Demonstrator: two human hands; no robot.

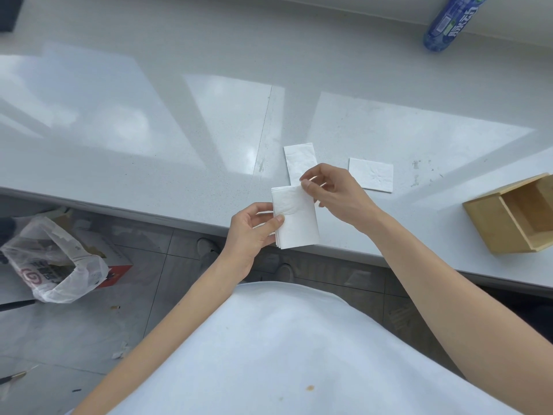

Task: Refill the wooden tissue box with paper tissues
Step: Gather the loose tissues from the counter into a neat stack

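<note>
A folded stack of white paper tissues [296, 220] is held above the counter's front edge. My left hand [251, 235] grips its left side, thumb on top. My right hand [332, 193] pinches the stack's upper right corner between thumb and fingers. Just behind the stack, a second white tissue [297, 160] lies flat on the counter, partly hidden by my right hand. A third folded tissue [371, 174] lies to the right. The wooden tissue box [490, 223] lies on its side at the right edge, its open, empty inside facing right.
The glossy white counter [149, 139] stretches left and back. A blue plastic bottle [452, 22] lies at the far right. Below on the tiled floor sit a white plastic bag [57, 265] and a cardboard box [119, 266]. A dark object [10, 12] is at the far left corner.
</note>
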